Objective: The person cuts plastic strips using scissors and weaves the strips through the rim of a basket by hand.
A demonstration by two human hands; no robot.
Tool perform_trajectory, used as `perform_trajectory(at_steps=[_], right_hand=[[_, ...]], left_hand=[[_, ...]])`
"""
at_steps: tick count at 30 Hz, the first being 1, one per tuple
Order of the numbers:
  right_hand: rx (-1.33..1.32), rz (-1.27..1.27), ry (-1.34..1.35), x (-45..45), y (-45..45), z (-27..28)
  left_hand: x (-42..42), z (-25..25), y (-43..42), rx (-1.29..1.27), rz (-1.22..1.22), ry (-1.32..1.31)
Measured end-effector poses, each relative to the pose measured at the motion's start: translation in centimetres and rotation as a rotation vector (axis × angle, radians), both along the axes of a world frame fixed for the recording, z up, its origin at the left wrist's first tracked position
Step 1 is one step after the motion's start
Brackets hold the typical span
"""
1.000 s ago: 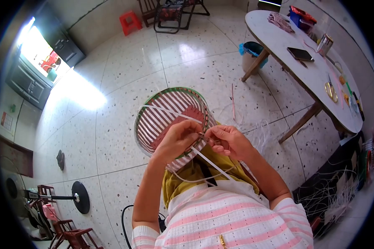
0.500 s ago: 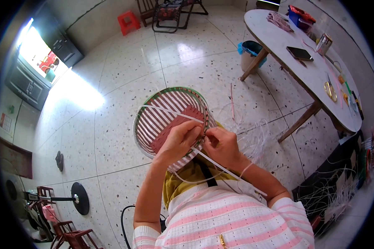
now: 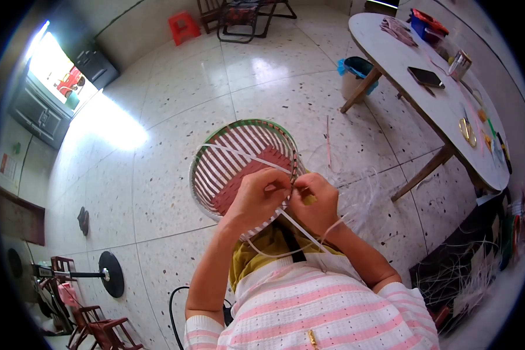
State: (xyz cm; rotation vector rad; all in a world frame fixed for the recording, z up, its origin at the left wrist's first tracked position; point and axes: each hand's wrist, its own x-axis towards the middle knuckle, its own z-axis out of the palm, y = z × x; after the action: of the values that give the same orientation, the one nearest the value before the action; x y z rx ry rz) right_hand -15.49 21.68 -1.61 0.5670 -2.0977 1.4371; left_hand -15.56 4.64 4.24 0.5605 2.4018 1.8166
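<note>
A round basket [image 3: 198,192] of white strips, with a reddish-brown woven bottom and a green band along the far rim, rests tilted against my lap. My left hand [image 3: 256,199] lies over its near right side, fingers curled and closed on the rim. Right beside it, my right hand [image 3: 316,205] pinches at the outside of the same rim; what its fingertips hold is too small to make out. One flat white strip [image 3: 230,150] crosses the basket's mouth toward my hands. Below them, another length of white strip [image 3: 302,229] slants over my lap.
Loose clear strips [image 3: 361,195] lie on the floor at my right. A white table [image 3: 411,99] there bears a phone [image 3: 426,77], gold-handled scissors [image 3: 467,133] and a can [image 3: 460,65]. Under its far end stands a lined bin [image 3: 354,81]. A red stool [image 3: 184,28] is by the wall.
My right hand has turned slightly, its fingers now higher and closer in at the rim. The strip over my lap lies differently, its lower end no longer showing. The view has shifted a little.
</note>
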Motion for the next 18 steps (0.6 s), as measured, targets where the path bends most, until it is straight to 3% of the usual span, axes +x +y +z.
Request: perform_trajectory(at_steps=[1, 2, 3, 5, 10, 12, 15, 18], right_hand=[[-0.108, 0.035, -0.141, -0.1, -0.1, -0.4], [-0.442, 0.157, -0.409, 0.2, -0.8, -0.2], [-0.439, 0.166, -0.409, 0.0, -0.8, -0.2], [-0.94, 0.234, -0.808, -0.6, -0.5, -0.4], [-0.899, -0.035, -0.746, -3.9, 2.8, -4.0], [-0.967, -0.103, -0.893, -5.3, 6.1, -6.4], [-1.275, -0.042, -1.167, -7.9, 12.7, -8.7], [-1.118, -0.084, -1.125, -8.3, 15.9, -9.6]], left_hand=[[0.1, 0.2, 0.0, -0.002, 0.008, 0.004], [0.1, 0.5, 0.1, 0.002, 0.006, -0.015], [0.2, 0.6, 0.1, 0.008, 0.003, -0.036], [0.3, 0.7, -0.1, -0.005, -0.024, -0.018], [0.3, 0.8, -0.6, -0.026, -0.063, 0.002], [0.4, 1.0, -0.6, -0.038, -0.055, 0.006], [0.4, 1.0, -0.3, -0.03, -0.028, 0.034], [0.4, 1.0, -0.3, -0.067, -0.03, 0.058]])
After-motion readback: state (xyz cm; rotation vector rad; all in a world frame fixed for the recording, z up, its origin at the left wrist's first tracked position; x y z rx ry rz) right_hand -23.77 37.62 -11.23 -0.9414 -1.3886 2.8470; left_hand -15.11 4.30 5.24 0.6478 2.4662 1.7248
